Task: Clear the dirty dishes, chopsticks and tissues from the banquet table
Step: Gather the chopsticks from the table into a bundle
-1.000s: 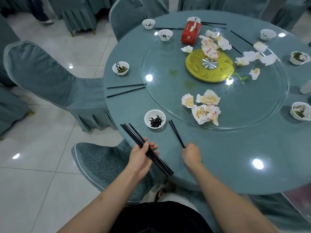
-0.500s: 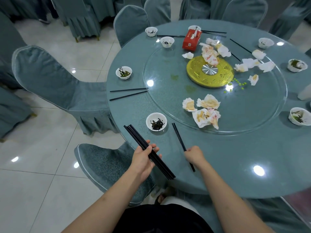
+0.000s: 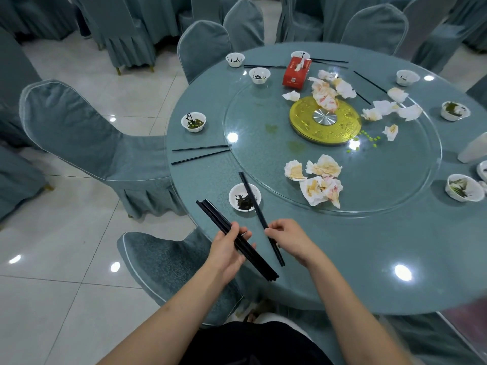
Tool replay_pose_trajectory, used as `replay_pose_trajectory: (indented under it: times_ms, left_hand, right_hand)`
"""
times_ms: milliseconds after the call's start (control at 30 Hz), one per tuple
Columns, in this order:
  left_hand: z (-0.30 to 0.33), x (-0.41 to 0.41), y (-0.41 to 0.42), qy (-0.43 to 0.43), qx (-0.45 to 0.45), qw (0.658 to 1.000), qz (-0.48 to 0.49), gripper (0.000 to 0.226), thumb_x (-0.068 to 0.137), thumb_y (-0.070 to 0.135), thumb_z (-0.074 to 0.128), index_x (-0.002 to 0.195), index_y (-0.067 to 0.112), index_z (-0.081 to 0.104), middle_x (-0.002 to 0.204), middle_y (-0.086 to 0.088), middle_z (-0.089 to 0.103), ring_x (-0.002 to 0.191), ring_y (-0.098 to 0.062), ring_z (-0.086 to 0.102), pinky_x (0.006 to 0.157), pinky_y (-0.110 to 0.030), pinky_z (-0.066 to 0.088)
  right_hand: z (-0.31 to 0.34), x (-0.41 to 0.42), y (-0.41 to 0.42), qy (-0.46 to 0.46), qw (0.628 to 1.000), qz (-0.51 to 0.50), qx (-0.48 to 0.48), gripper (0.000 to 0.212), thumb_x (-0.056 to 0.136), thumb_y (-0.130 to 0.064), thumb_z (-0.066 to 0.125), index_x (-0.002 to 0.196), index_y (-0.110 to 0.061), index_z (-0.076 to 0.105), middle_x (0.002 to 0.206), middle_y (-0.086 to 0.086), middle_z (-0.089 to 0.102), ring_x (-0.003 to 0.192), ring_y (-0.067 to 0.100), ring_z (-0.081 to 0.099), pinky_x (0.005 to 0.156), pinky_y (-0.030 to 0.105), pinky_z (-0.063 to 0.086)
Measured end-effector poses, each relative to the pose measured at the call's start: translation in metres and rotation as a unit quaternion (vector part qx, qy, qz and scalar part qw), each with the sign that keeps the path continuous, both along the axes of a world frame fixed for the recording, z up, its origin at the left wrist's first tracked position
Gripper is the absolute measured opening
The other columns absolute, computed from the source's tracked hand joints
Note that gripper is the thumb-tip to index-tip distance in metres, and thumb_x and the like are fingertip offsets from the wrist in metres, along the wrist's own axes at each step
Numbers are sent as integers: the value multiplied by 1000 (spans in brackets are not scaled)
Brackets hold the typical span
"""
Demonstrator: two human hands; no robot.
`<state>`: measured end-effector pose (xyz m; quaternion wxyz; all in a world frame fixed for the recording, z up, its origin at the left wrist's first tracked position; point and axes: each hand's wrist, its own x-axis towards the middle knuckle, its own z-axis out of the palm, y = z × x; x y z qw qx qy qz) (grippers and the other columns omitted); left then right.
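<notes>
Chopsticks (image 3: 261,219) now lifted over seaweed-smeared(?) bowl (image 3: 244,197)

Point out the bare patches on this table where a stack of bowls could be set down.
Bare cloth lies right of the right hand, between the table edge and the glass turntable. The turntable's left part, beside the gold hub, is bare apart from smears. Crowded: the stained tissues and the far side round the red tissue box.

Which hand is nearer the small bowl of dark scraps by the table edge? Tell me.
Right. The right hand sits just below the bowl, its chopsticks crossing the rim. The left hand is lower and further left.
</notes>
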<state>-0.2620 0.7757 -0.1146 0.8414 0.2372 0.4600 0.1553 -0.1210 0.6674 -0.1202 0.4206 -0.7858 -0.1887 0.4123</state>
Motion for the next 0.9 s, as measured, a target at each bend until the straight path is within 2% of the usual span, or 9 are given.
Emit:
replay_pose_trajectory:
  times_ms: [100,167,233,333,400,500,733,800,900]
  left_hand:
    - [1,0,3,-6,7,1000,12,9,106,21,54,108,12,54,93,-7,68,95,-23,69,95,-53,55]
    - [1,0,6,-16,6,1000,18,13,107,21,52,110,9,54,89,-9,71,90,-24,71,88,-50,58]
    - [0,-1,8,-19,7,999,26,14,107,20,52,109,7,53,87,-12,69,85,-25,69,82,-47,59]
    - [-1,-5,11,-20,-4,999,47,12,106,15,53,99,6,54,85,-11,64,83,-25,65,96,-57,53]
    - [-3,-11,16,-24,-7,998,57,6,105,12,55,99,10,55,87,-10,65,85,-24,65,102,-61,50]
    - [-4,-23,24,-39,-13,997,71,8,104,6,53,102,14,53,87,-9,63,83,-22,63,105,-61,46]
    - [9,-57,53,-65,-10,992,107,20,106,0,46,97,17,51,86,-7,61,83,-20,63,73,-44,56]
    - [13,-74,66,-75,-16,990,115,18,106,0,45,100,16,51,89,-8,62,86,-20,63,78,-45,56]
    - [20,-102,81,-93,-13,988,122,14,106,1,46,110,14,49,89,-8,65,87,-21,64,101,-55,48]
  right_hand:
    - [9,-17,11,-18,999,43,3,5,94,-18,68,93,-14,71,79,-4,66,71,10,56,64,20,45]
    - [10,-26,19,-34,997,70,-4,5,91,-16,68,88,-14,70,73,-4,65,65,9,54,63,22,45]
    - [9,-33,24,-59,993,97,-14,5,90,-16,69,85,-16,68,72,-5,64,61,5,54,60,16,45]
    - [7,-43,28,-77,989,123,-20,5,88,-19,71,85,-20,68,75,-5,66,65,6,56,64,17,46]
    - [8,-50,32,-71,991,117,-13,4,86,-17,73,85,-20,70,75,-4,66,66,7,56,68,21,48]
    - [10,-59,41,-59,992,110,4,11,84,-15,77,83,-22,68,76,-2,65,65,7,55,65,20,47]
    - [10,-92,64,-71,994,53,59,11,84,-21,80,90,-18,71,75,-9,62,64,7,49,65,25,44]
    - [13,-108,75,-73,994,19,82,6,87,-22,76,89,-19,71,77,-8,66,68,9,53,69,28,47]
    - [15,-135,94,-69,990,-49,109,10,92,-13,70,86,-21,69,81,-6,68,72,8,57,73,24,48]
